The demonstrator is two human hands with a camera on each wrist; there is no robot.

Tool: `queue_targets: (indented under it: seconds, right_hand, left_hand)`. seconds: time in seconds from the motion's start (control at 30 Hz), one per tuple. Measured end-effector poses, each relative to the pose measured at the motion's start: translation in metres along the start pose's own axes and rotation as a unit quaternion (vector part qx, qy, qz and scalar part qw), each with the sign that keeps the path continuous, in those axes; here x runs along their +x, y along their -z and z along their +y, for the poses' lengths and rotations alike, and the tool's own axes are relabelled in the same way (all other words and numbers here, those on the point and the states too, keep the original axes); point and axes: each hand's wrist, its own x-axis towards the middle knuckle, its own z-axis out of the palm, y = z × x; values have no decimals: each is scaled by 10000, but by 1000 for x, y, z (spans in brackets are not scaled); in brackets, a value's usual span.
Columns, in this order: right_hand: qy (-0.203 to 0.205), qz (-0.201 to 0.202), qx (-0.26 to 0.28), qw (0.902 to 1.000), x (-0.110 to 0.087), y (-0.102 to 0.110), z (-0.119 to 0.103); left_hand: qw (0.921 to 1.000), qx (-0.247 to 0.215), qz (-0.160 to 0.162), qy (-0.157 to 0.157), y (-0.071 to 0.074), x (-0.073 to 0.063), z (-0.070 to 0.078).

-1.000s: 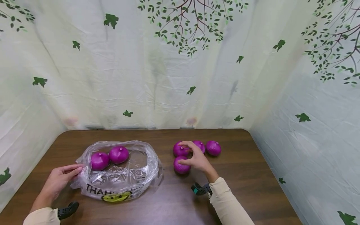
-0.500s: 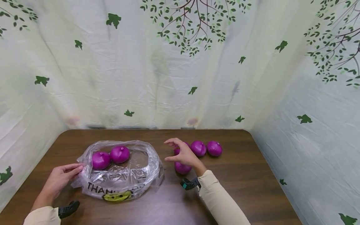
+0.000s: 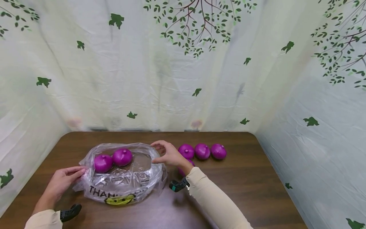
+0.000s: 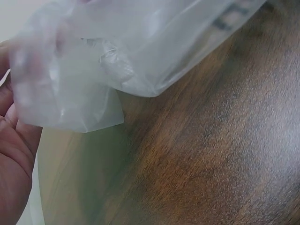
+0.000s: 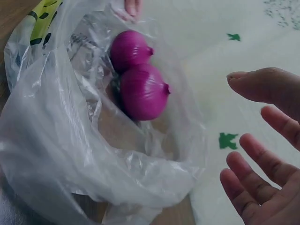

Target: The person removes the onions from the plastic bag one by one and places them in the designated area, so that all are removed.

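Right hand (image 3: 170,155), empty, fingers spread, swings to the bag (image 3: 144,187); left hand (image 3: 60,182), lower left, seemingly pinches it; two onions (image 3: 122,157) inside.

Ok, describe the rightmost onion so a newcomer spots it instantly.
On the brown table, look right of the plastic bag. Toward the back sits a row of three purple onions. Take the onion at the right end: none of its neighbours lies farther right.
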Motion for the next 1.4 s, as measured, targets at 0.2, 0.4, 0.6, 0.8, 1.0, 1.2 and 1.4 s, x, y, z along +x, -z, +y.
queue_targets:
  seconds: [0.2, 0.4, 0.6, 0.8, 1.0, 1.2, 1.4]
  right_hand:
    - [6, -82, 73, 9999, 17, -11, 14]
    - [-68, -250, -96, 9996, 27, -23, 13]
    - [-255, -383, -271, 9986, 34, -39, 11]
    - [-342, -369, -472, 9976, 43, -48, 11]
    - [-160, -492, -1267, 9906, 55, -57, 6]
    - [-345, -616, -1288, 9892, 63, -68, -1]
    - [-326, -723, -1509, 9854, 72, -74, 0]
  left_hand:
    - [9998, -171, -31, -69, -1, 0, 0]
    - [9999, -129, -17, -17, -1, 3, 0]
    - [9999, -142, 5, -18, 0, 3, -2]
    - [9998, -188, -22, 49, 2, 4, -3]
    - [9999, -151, 19, 7, 3, 3, -1]
    - [9993, -354, 7, -99, 3, 2, -3]
    - [9997, -220, -30, 70, 5, 3, -2]
